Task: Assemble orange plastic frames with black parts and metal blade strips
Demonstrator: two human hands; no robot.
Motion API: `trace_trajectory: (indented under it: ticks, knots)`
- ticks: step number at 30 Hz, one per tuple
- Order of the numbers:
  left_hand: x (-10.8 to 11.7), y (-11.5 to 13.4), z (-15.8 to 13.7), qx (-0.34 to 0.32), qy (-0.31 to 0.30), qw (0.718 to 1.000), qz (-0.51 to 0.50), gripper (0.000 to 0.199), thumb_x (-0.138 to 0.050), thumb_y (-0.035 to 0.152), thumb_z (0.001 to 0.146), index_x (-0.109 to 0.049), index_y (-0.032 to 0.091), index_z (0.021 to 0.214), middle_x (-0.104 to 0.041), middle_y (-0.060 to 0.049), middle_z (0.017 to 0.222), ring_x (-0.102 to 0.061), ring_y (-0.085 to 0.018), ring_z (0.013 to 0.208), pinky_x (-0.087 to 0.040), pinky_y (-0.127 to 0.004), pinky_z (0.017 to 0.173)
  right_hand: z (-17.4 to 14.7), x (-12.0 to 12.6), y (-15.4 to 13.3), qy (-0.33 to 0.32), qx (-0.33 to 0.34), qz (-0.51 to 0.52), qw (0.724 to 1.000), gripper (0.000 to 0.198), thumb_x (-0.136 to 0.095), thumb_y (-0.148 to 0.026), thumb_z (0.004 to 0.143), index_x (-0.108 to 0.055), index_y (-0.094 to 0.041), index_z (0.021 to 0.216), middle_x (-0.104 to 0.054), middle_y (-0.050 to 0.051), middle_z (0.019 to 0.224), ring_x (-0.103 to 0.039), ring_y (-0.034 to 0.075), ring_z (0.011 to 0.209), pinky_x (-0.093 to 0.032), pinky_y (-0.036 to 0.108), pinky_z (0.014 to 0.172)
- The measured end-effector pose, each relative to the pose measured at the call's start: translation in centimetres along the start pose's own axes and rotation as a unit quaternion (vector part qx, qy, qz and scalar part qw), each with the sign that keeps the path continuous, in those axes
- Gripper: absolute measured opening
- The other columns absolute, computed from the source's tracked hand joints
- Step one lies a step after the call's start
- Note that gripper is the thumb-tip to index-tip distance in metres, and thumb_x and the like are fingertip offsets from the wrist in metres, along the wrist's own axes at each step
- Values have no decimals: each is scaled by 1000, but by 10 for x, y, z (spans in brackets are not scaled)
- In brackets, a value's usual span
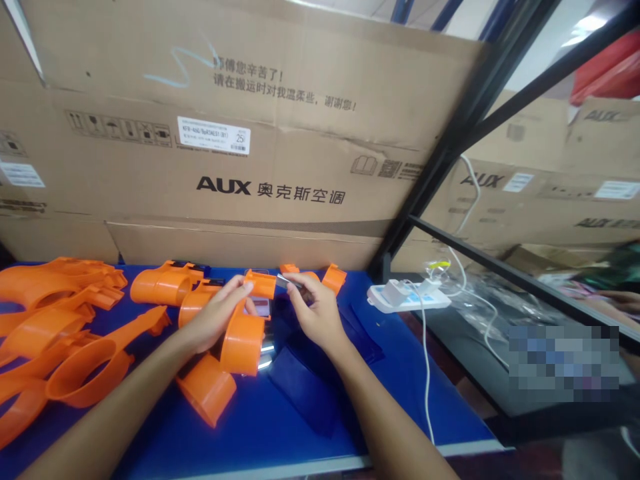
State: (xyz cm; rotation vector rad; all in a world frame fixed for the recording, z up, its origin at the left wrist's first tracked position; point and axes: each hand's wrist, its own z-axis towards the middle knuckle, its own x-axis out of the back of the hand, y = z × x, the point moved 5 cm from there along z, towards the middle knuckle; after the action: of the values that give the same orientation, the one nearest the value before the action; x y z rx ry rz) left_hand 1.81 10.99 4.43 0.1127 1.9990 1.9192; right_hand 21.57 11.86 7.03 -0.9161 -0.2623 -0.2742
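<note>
My left hand (217,317) is closed round an orange plastic part (261,285) and holds it above the blue tabletop. An orange ring-shaped piece (243,343) hangs just below the fingers; I cannot tell for sure if it belongs to the same part. Between thumb and fingers, my right hand (317,310) pinches a small silvery strip (283,281). Its tip is close to the right end of the orange part; whether they touch is unclear. Behind and below my left hand, more orange rings (207,390) lie on the table.
Many orange ring parts (87,367) are piled at the left. Dark blue sheets (305,387) lie near the right hand. A large cardboard panel (270,153) stands behind the table. At the right are a black metal frame (435,153) and a white power strip (390,303) with cables.
</note>
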Motion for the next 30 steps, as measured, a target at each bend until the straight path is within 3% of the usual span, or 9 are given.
trace_trajectory:
  ticks: [6, 13, 21, 26, 30]
  knots:
    - [3, 0, 0, -20, 9, 999, 39, 42, -57, 58, 93, -64, 19, 79, -64, -3, 73, -53, -13, 55, -42, -25, 53, -1, 1, -6, -7, 30, -31, 999, 24, -58, -34, 98, -73, -26, 115, -76, 9, 114, -72, 24, 92, -58, 37, 76]
    - [5, 2, -2, -17, -4, 999, 51, 40, -56, 57, 95, -64, 20, 80, -64, -3, 75, -54, -14, 56, -42, -26, 54, -2, 0, -8, -11, 24, -39, 999, 23, -58, -34, 99, -72, -25, 114, -76, 8, 108, -72, 23, 85, -57, 36, 72]
    - [1, 0, -3, -24, -28, 995, 88, 31, -61, 52, 94, -59, 23, 84, -67, -1, 66, -56, -15, 55, -41, -26, 56, -5, -7, -15, -58, 38, -43, 997, 23, -57, -34, 99, -73, -24, 112, -76, 7, 100, -68, 21, 79, -55, 36, 75]
    - [2, -5, 1, -16, -9, 999, 42, 33, -61, 55, 92, -58, 24, 100, -72, -2, 76, -61, -16, 60, -45, -26, 59, -4, -7, -5, 6, -11, 23, 1000, 32, -61, -37, 97, -68, -24, 125, -75, 8, 107, -69, 21, 83, -56, 35, 74]
    - [6, -7, 6, -19, 26, 999, 23, 37, -62, 58, 91, -58, 23, 104, -73, -4, 82, -66, -19, 72, -52, -29, 69, -3, -4, 4, 51, -57, 78, 994, 33, -63, -42, 96, -69, -23, 122, -76, 9, 106, -70, 22, 87, -57, 35, 74]
